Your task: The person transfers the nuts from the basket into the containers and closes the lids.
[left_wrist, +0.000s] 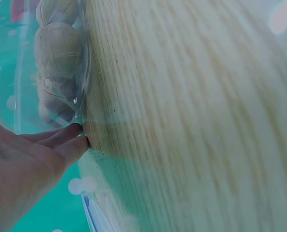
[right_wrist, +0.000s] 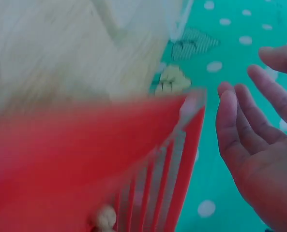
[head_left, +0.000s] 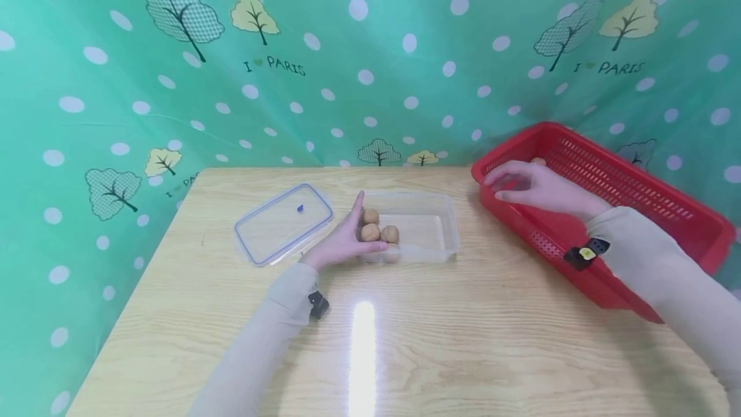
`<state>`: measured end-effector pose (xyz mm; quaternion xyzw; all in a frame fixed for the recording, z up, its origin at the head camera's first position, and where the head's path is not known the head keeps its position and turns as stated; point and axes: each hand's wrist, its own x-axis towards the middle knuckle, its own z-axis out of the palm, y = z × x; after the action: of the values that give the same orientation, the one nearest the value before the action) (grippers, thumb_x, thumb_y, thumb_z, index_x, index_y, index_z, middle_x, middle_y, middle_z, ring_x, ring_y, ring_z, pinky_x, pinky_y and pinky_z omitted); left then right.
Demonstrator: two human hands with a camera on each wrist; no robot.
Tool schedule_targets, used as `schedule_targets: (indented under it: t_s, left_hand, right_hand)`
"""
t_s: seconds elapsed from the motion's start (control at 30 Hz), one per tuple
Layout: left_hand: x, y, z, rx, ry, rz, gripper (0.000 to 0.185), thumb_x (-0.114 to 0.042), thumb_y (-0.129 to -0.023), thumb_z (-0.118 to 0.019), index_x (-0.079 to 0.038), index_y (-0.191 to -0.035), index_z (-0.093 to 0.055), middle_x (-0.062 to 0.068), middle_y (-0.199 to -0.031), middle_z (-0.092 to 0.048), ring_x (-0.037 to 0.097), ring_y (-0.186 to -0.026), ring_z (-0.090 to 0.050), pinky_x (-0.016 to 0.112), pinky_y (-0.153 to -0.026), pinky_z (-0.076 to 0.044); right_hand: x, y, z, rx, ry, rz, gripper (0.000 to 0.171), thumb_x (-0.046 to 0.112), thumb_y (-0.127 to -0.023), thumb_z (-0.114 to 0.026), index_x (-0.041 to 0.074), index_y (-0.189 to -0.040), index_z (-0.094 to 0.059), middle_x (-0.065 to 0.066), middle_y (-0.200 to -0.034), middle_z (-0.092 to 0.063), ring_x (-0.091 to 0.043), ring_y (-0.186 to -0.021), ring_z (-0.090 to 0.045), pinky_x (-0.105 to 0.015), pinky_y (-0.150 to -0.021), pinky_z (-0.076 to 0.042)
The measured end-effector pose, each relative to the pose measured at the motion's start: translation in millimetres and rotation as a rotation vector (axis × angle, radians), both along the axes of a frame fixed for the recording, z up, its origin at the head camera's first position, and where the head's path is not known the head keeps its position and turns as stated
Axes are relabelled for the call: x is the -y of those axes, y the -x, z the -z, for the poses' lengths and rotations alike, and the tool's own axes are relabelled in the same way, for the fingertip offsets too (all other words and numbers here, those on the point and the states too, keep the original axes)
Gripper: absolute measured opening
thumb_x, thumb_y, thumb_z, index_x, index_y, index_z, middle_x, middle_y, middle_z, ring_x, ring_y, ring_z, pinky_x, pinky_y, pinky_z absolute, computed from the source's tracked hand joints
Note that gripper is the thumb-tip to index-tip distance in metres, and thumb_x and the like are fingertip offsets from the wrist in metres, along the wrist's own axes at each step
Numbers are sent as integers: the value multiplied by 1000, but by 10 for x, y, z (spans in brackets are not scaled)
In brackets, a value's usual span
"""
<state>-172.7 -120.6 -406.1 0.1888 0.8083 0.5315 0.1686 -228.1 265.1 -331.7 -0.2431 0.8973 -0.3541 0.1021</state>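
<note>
My left hand (head_left: 341, 237) rests at the left end of a clear plastic box (head_left: 451, 227), thumb along the front rim and fingers at the left side. In the left wrist view its straight fingertips (left_wrist: 78, 135) touch the box's end. Several walnuts (head_left: 370, 232) lie in the box beside that hand; through the wall they show in a row (left_wrist: 58, 50). Over the left end of a red slotted basket (head_left: 625, 262) hovers my right hand (head_left: 535, 188), fingers loosely bent and holding nothing. A walnut (right_wrist: 105, 217) shows inside the basket, partly cut off in the right wrist view.
Left of the box, a clear lid (head_left: 283, 224) with a blue seal lies on the wooden table (head_left: 463, 340). A small blue piece (head_left: 300, 209) is on the lid. Behind the table hangs a green dotted cloth (head_left: 370, 82). The basket stands slanted at the right.
</note>
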Motion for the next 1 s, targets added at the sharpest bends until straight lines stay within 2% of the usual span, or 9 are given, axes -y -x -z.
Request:
schedule_targets:
  t_s: [0.17, 0.37, 0.57, 0.67, 0.83, 1.0]
  left_hand:
    - [9, 3, -12, -1, -1, -6, 117, -17, -84, -77, -9, -152, 18, 27, -156, -4, 40, -142, -14, 48, -115, -13]
    - [15, 1, -16, 8, -6, -12, 116, -15, -83, -76, -8, -152, 17, 28, -156, -4, 41, -141, -16, 49, -114, -14]
    - [15, -9, -12, 15, -7, -8, 117, -17, -84, -76, -10, -152, 19, 27, -157, -3, 41, -142, -14, 49, -114, -13]
    - [14, -6, 6, 12, -2, -8, 117, -18, -84, -77, -10, -152, 18, 27, -157, -4, 41, -142, -14, 49, -114, -12]
    - [10, -2, 21, 14, 12, -5, 117, -19, -84, -77, -9, -152, 17, 26, -157, -5, 41, -142, -14, 50, -114, -12]
    - [10, -12, -1, 7, 15, -14, 117, -18, -83, -77, -9, -152, 17, 27, -156, -7, 40, -142, -15, 49, -114, -13]
  right_hand:
    - [-144, 153, 4, -7, -11, 38, 36, 11, -87, -72, 9, -123, -64, -9, -116, -65, -24, -106, -59, -17, -81, -49]
    - [-282, 266, 27, 5, -43, 96, 39, 12, -87, -72, 10, -125, -62, -11, -117, -64, -22, -104, -59, -19, -78, -50]
    - [-429, 372, 165, 13, -71, 137, 44, 19, -88, -72, 6, -128, -59, -15, -122, -61, -28, -111, -55, -17, -79, -48]
    - [-504, 433, 254, 8, -83, 171, 44, 22, -89, -71, 5, -128, -59, -17, -123, -60, -32, -112, -55, -24, -84, -48]
    - [-623, 509, 398, 27, -73, 218, 49, 27, -90, -70, 3, -130, -57, -21, -124, -59, -37, -113, -55, -44, -92, -45]
    - [-664, 558, 478, 32, -44, 228, 52, 28, -88, -71, 3, -132, -56, -20, -125, -58, -34, -112, -55, -40, -92, -45]
